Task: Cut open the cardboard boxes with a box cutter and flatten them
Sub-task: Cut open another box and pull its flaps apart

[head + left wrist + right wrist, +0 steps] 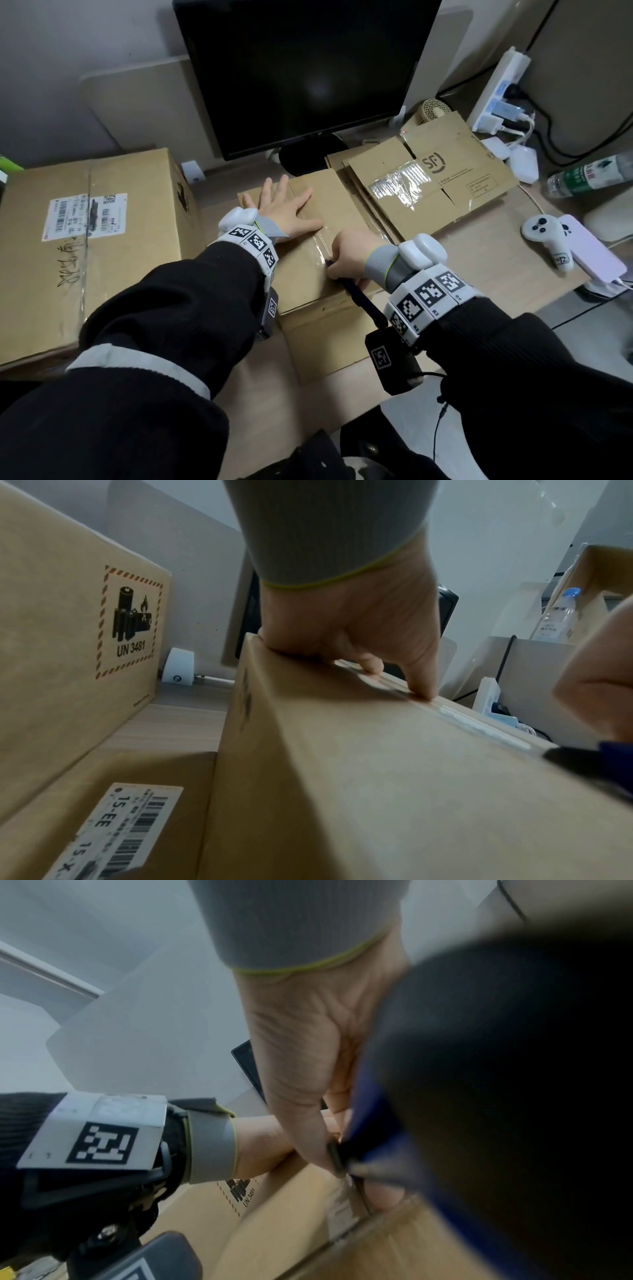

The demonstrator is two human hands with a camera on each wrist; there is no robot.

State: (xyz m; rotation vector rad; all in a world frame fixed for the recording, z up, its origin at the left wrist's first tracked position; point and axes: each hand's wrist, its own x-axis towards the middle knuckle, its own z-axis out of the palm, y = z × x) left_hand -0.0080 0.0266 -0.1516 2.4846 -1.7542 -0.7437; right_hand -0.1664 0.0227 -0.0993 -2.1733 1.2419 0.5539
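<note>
Under your hands: a shut brown box (308, 240) sits on the counter (496, 246), stacked on a flatter piece of cardboard, with a clear tape seam (322, 240) running along its top.
Right hand: your right hand (346, 255) has its fingers curled round the box cutter (363, 301), a dark handle with blue in it, tip down at the near part of the seam. The blade itself is too hidden to see.
Left hand: your left hand (289, 212) lies flat on the far half of the lid, fingers spread and straight, thumb beside the tape.
Doing it well: keep the cut shallow and on the tape line, and draw it towards yourself. I judge the risk to be the thumb near the seam, so hold that palm clear of the blade's path.
Progress: this box looks unopened, so flattening has not started on it.
Left side: a big sealed box (89, 240) carries a shipping label with barcodes and handwriting I cannot read. Its end panel shows a battery hazard mark reading "UN 3481" (131, 620).
Near label: a sticker (113, 831) on the lower cardboard reads "15-EE".
Right, farther: flattened cardboard (438, 185) printed "SF".
Back: a dark monitor (305, 68).
</note>
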